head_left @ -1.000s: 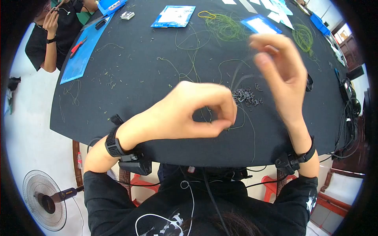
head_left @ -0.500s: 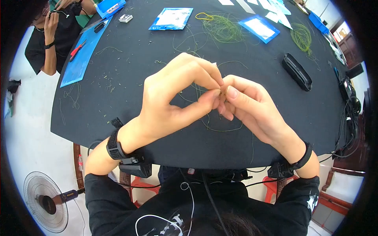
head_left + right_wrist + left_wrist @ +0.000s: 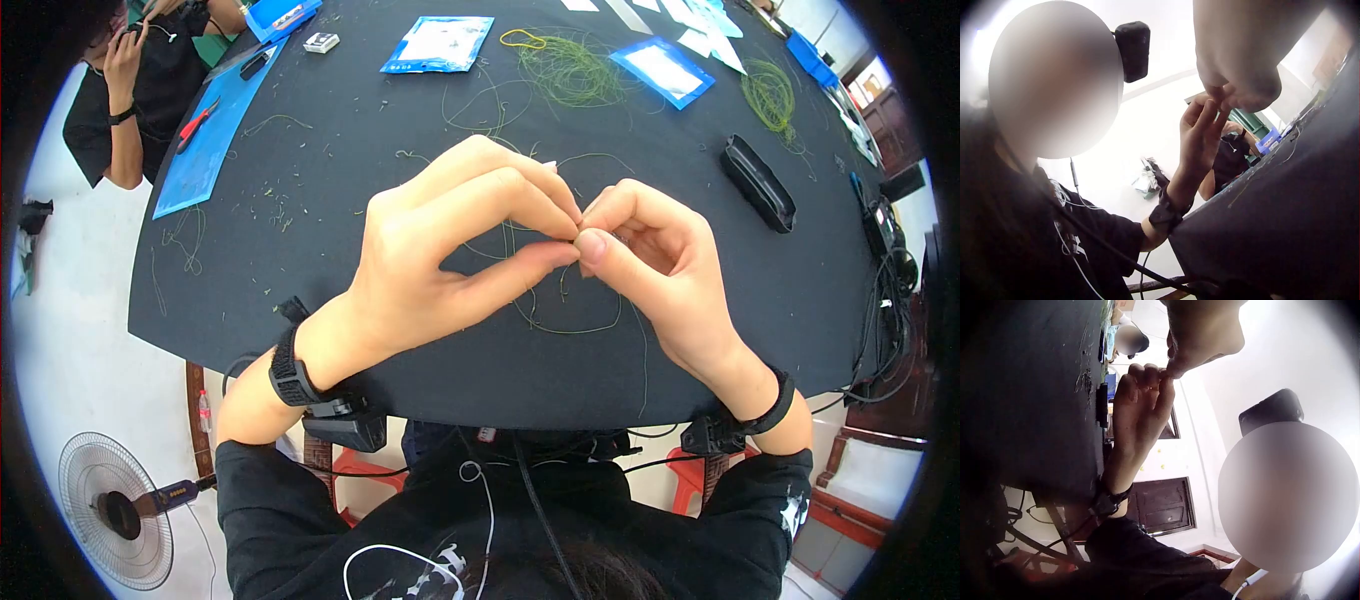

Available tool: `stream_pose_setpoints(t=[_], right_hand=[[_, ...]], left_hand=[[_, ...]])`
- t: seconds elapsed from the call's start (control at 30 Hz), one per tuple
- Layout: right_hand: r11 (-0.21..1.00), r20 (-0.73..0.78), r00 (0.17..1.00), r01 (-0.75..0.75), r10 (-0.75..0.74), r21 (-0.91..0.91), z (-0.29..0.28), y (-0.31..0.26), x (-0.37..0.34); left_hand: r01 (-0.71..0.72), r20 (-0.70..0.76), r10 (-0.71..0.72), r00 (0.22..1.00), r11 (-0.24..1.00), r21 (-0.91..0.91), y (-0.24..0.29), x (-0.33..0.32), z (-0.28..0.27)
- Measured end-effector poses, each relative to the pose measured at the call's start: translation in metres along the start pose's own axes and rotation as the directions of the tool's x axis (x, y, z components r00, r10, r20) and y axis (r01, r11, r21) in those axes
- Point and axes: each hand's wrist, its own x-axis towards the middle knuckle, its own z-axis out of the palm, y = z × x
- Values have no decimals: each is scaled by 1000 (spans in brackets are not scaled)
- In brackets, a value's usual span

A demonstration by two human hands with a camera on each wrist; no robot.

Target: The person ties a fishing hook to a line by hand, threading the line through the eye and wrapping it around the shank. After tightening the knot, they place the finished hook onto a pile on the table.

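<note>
Room: pale floor, with a standing fan at the left.
Surface: dark-covered surface, with loose green line curving across it beneath the hands.
Left hand: hand arched over the surface, thumb and fingertips pinching a tiny item, too small to identify.
Right hand: hand meeting the left at the fingertips, thumb and forefinger pinching at the same spot.
Item position: between both sets of fingertips, above the surface.
Black case: open case, beyond the right hand.
Coils: green coil between two blue-edged packets.
Pliers: red-handled pliers on a blue sheet.
</note>
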Motion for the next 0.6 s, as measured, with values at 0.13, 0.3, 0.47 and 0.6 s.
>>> stream_pose_setpoints(t=[0.13, 0.3, 0.47, 0.6], right_hand=[[986, 54, 998, 37, -28, -164, -5, -1, 1], [971, 66, 997, 46, -32, -235, -8, -1, 2], [917, 31, 995, 98, -93, -387, -7, -3, 3], [809, -12, 963, 218, -268, -545, -12, -5, 6]], left_hand=[[-27, 32, 26, 999, 999, 25, 0, 0, -4], [-23, 58, 22, 998, 1000, 4, 0, 0, -5], [7, 60, -10, 998, 999, 45, -1, 0, -2], [107, -3, -107, 994, 992, 60, -7, -1, -1]])
